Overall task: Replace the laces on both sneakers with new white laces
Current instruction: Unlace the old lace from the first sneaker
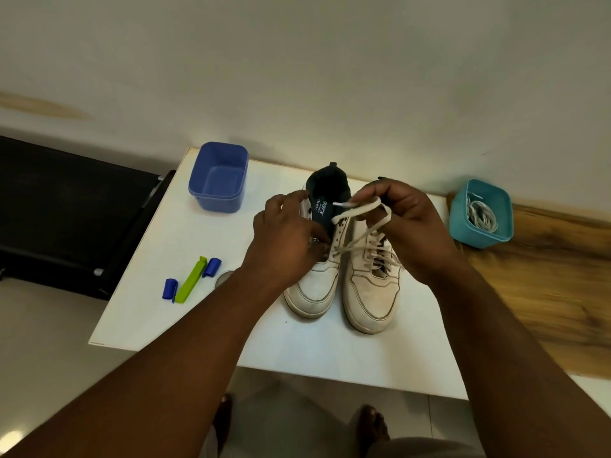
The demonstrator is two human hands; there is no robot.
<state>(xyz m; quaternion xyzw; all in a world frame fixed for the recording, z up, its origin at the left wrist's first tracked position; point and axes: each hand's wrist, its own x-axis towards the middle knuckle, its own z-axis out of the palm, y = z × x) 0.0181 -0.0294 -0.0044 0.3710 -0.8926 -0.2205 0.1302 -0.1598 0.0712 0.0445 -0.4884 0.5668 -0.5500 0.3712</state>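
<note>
The right hand (406, 223) pinches a flat off-white lace (363, 213) just above the pair of white leather sneakers, fingers curled round a loop whose plastic tip (340, 204) points toward the other hand. The left hand (287, 233) rests on the left white sneaker (312, 285), fingers bent over its eyelet edge beside the dark tongue (325, 206); whether it truly grips the upper or only steadies it I cannot tell. From the loop the lace runs down to the left sneaker's lower eyelets. The right white sneaker (372, 289), touching its mate, appears fully laced.

Left of the sneakers lie an empty blue plastic tub (218, 180), a green clip (191, 280) and two small blue pieces. Right of them a teal plastic tub (481, 214) holds coiled white laces (481, 214). All but the teal tub sit on a white table (165, 292).

The likely trouble: a hard pull could drag the shoe across the table, or the lace could snag in an eyelet.
</note>
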